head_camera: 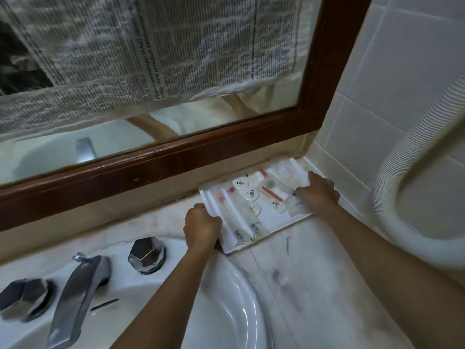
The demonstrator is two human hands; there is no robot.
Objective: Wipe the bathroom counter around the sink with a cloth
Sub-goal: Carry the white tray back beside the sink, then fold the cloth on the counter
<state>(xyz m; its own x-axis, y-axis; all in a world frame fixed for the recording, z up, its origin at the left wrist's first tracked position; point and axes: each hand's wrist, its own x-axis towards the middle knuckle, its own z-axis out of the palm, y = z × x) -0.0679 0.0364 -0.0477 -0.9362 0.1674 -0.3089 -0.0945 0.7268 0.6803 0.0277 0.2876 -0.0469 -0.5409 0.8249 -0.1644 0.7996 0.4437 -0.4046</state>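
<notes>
A white rectangular tray of wrapped toiletries lies on the pale marble counter in the back right corner, under the mirror. My left hand grips the tray's near left edge. At the far right edge, my right hand is closed on the tray. The white sink curves below my left arm. No cloth is in sight.
A chrome faucet with two chrome knobs stands on the sink's back rim at left. A wood-framed mirror partly covered with newspaper rises behind. A white ribbed hose hangs by the tiled wall at right.
</notes>
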